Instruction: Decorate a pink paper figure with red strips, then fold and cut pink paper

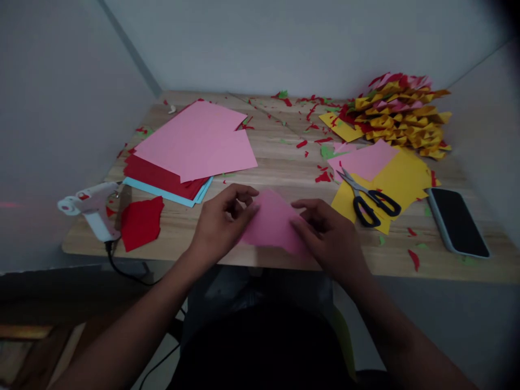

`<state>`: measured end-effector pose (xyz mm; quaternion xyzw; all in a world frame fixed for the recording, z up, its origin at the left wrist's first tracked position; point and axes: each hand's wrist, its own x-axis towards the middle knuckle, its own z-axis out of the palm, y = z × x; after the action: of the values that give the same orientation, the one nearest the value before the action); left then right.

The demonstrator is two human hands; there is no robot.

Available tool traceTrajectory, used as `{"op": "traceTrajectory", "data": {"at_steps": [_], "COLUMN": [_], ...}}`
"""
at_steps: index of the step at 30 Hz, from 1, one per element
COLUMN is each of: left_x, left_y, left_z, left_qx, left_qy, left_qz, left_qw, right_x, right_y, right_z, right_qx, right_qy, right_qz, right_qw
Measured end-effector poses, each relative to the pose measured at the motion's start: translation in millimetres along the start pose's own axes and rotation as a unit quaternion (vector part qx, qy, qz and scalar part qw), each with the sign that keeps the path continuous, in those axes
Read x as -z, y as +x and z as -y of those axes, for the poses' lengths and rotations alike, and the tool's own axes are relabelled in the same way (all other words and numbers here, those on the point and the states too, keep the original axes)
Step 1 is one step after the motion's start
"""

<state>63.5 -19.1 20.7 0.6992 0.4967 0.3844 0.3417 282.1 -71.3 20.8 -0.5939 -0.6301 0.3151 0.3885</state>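
Note:
A piece of pink paper (274, 223) is held between my two hands just above the table's front edge. My left hand (227, 219) pinches its left side between thumb and fingers. On the opposite side, my right hand (325, 230) grips the paper's right edge in the same way. The paper's lower edge looks slightly blurred. To the right of my right hand lie black-handled scissors (371, 201), partly opened, on top of yellow paper (402, 176) and a pink sheet (368, 161).
Pink sheets (190, 143) cover red and light blue paper at the left. Red paper (142, 222) lies beside a white glue gun (95, 208) with a cord. A phone (459, 222) rests at right. Folded yellow, pink and red paper pieces (402, 116) are piled behind; scraps (312, 111) litter the tabletop.

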Motion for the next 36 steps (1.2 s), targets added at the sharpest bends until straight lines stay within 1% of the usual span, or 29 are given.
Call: {"op": "traceTrajectory", "data": {"at_steps": [2,4,6,7,9,11,14,19,22,25,29,31,34,36], "left_x": [-11.0,-19.5,-23.4,-23.8,-22.8,-21.8,-23.3,-28.3,-28.7,-28.5,-29.2,-29.1,-26.5,-21.4], "left_y": [0.2,-5.7,-15.2,-19.8,-26.4,-28.4,-26.1,-25.9,-27.9,-28.8,-29.7,-30.5,-31.9,-33.5], "left_z": [13.5,23.1,26.6,26.6,25.2,24.7,26.9,32.0,33.8,35.2,37.6,38.2,36.6,34.7], "left_qx": [0.002,-0.03,-0.048,-0.046,-0.03,-0.02,-0.014,-0.012,-0.016,-0.018,-0.021,-0.04,-0.11,-0.155], "left_qy": [0.086,0.205,0.303,0.335,0.369,0.371,0.347,0.338,0.335,0.329,0.313,0.295,0.242,0.208], "left_qz": [0.018,0.04,0.067,0.077,0.083,0.081,0.079,0.045,0.042,0.042,0.027,0.014,-0.008,-0.014], "left_qw": [0.996,0.978,0.95,0.938,0.925,0.925,0.934,0.94,0.941,0.943,0.949,0.954,0.964,0.966], "right_x": [-8.1,-15.6,-20.2,-21.2,-21.3,-20.0,-18.1,-17.2,-17.0,-16.6,-15.6,-14.8,-11.7,-7.1], "right_y": [6.9,11.0,10.7,9.0,3.9,-1.0,-4.6,-4.6,-4.7,-4.4,-2.7,-3.2,-8.3,-14.3], "right_z": [-19.8,-37.7,-50.0,-53.8,-57.8,-59.2,-60.3,-62.1,-62.2,-62.1,-61.1,-59.7,-57.6,-57.1], "right_qx": [0.023,0.063,0.093,0.099,0.102,0.107,0.124,0.14,0.144,0.148,0.153,0.162,0.198,0.244], "right_qy": [-0.1,-0.19,-0.26,-0.285,-0.308,-0.307,-0.281,-0.25,-0.253,-0.243,-0.21,-0.192,-0.174,-0.181], "right_qz": [-0.034,-0.039,-0.038,-0.04,-0.042,-0.039,-0.034,-0.035,-0.023,-0.029,-0.032,-0.042,-0.063,-0.042], "right_qw": [0.994,0.979,0.96,0.952,0.945,0.945,0.951,0.957,0.956,0.958,0.965,0.967,0.962,0.952]}}
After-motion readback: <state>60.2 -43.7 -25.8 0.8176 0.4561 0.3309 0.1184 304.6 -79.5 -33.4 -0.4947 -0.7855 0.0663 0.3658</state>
